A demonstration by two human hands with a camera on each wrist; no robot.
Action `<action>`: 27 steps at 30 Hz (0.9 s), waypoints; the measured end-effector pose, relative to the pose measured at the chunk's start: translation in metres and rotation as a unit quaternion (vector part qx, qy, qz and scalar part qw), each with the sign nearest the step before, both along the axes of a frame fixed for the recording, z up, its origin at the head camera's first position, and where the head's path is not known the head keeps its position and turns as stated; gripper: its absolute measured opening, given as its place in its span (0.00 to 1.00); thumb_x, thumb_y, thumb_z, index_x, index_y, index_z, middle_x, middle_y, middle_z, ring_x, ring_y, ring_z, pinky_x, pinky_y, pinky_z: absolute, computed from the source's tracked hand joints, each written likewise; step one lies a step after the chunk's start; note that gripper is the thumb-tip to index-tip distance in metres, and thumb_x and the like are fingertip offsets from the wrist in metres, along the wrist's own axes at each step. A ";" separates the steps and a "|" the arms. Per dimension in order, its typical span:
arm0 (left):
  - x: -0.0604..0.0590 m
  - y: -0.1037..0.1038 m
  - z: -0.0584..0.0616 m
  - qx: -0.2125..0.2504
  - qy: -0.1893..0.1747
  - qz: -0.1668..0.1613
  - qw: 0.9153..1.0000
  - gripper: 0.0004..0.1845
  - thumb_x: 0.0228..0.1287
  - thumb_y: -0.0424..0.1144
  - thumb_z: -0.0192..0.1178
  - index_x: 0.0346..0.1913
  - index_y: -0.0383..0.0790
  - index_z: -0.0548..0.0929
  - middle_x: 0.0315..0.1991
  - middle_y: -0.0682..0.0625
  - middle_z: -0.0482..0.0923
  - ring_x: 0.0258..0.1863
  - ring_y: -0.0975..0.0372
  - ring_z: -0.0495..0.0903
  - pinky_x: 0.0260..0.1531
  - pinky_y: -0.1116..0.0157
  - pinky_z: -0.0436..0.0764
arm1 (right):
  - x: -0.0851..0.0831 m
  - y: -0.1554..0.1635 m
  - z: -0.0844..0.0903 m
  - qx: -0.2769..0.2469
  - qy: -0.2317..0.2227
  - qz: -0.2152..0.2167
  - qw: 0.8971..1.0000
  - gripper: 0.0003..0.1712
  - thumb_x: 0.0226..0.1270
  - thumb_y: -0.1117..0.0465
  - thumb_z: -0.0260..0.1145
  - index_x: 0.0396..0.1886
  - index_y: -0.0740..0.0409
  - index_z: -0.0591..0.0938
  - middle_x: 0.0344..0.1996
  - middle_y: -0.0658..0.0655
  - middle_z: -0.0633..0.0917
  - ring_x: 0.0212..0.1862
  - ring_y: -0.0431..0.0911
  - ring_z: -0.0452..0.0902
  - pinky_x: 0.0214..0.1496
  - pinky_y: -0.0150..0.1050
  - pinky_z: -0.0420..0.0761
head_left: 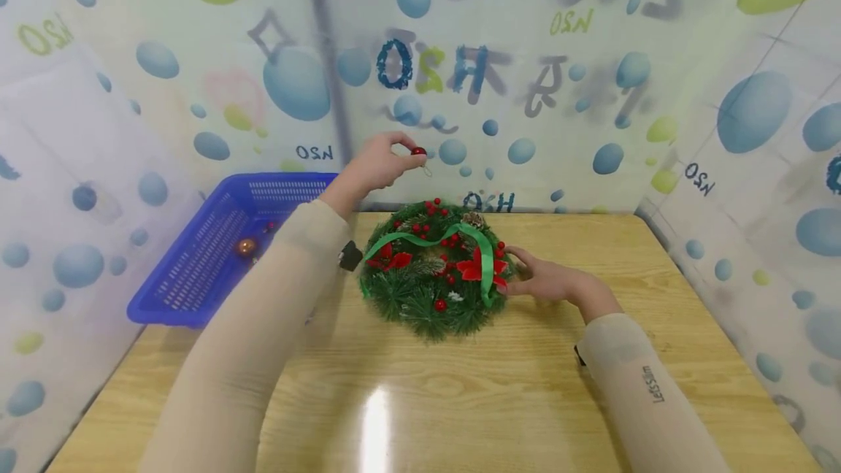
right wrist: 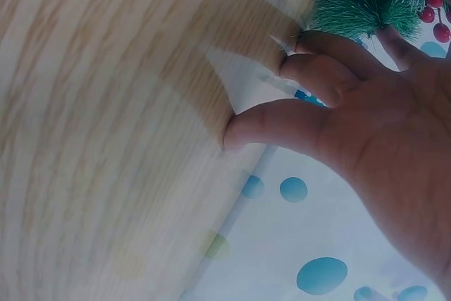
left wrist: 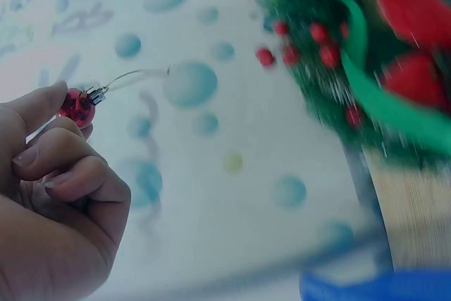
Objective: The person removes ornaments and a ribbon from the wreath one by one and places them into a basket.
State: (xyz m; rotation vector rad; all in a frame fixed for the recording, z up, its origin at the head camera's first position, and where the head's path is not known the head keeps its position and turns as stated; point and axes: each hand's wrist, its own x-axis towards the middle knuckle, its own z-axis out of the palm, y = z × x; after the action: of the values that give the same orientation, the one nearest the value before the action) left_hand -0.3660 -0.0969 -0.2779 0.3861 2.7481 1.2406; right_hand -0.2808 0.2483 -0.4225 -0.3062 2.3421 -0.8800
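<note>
A green Christmas wreath (head_left: 435, 268) with red berries, red flowers, pine cones and a green ribbon lies on the wooden table (head_left: 460, 385). My left hand (head_left: 381, 164) is raised above the wreath's far edge and pinches a small red bauble (head_left: 418, 152) with a thin wire loop (left wrist: 130, 77); the bauble (left wrist: 76, 106) sits between thumb and forefinger. My right hand (head_left: 542, 279) rests at the wreath's right edge, fingers touching its green needles (right wrist: 356, 5) and the table.
A blue plastic basket (head_left: 217, 254) stands at the table's left, holding a bronze ball (head_left: 247, 245) and some small red pieces. Walls printed with blue bubbles close in the back and both sides.
</note>
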 end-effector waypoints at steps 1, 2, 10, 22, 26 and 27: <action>0.001 -0.008 0.001 -0.006 -0.001 0.007 1.000 0.21 0.77 0.56 0.62 0.64 0.50 0.80 0.21 0.55 0.70 0.16 0.63 0.64 0.21 0.63 0.68 | 0.000 0.000 0.001 0.001 0.000 0.003 1.000 0.62 0.73 0.31 0.66 0.89 0.40 0.37 0.86 0.71 0.45 0.86 0.70 0.44 0.82 0.74 0.52; 0.002 -0.016 0.001 -0.012 -0.003 0.015 1.000 0.21 0.78 0.56 0.62 0.64 0.50 0.80 0.25 0.54 0.73 0.18 0.62 0.66 0.22 0.63 0.69 | 0.000 0.000 0.002 0.001 0.000 0.005 1.000 0.62 0.73 0.31 0.66 0.89 0.40 0.37 0.86 0.71 0.44 0.86 0.70 0.44 0.82 0.74 0.52; 0.009 -0.064 0.003 -0.045 -0.007 0.056 0.997 0.25 0.77 0.57 0.62 0.66 0.46 0.79 0.43 0.48 0.77 0.26 0.61 0.72 0.28 0.62 0.74 | 0.000 0.001 0.005 -0.002 -0.001 0.009 1.000 0.61 0.76 0.34 0.65 0.89 0.43 0.36 0.86 0.74 0.43 0.85 0.72 0.44 0.81 0.74 0.54; 0.020 -0.113 -0.006 -0.064 -0.013 0.066 0.996 0.25 0.77 0.58 0.63 0.66 0.47 0.80 0.34 0.51 0.75 0.19 0.62 0.69 0.25 0.59 0.74 | 0.000 0.001 0.002 -0.015 -0.008 0.010 1.000 0.62 0.76 0.34 0.65 0.89 0.43 0.35 0.86 0.74 0.42 0.85 0.73 0.44 0.81 0.75 0.55; 0.019 -0.132 -0.010 -0.075 -0.019 0.066 0.995 0.26 0.77 0.59 0.62 0.66 0.45 0.79 0.22 0.55 0.68 0.19 0.62 0.69 0.24 0.60 0.73 | -0.001 0.000 0.001 -0.018 -0.009 0.011 1.000 0.61 0.76 0.35 0.66 0.89 0.43 0.35 0.86 0.73 0.42 0.85 0.73 0.44 0.81 0.74 0.55; 0.019 -0.137 -0.011 -0.077 -0.020 0.065 0.995 0.27 0.77 0.58 0.62 0.66 0.44 0.79 0.21 0.56 0.68 0.19 0.62 0.69 0.24 0.60 0.73 | -0.001 0.000 0.001 -0.019 -0.009 0.012 1.000 0.61 0.76 0.35 0.66 0.89 0.43 0.35 0.86 0.73 0.42 0.85 0.72 0.43 0.81 0.74 0.54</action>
State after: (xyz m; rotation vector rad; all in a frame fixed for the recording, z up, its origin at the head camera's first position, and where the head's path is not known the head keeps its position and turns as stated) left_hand -0.3469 -0.2335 -0.2890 0.1683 2.8507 1.0384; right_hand -0.2822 0.2480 -0.4220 -0.3394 2.3033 -0.9121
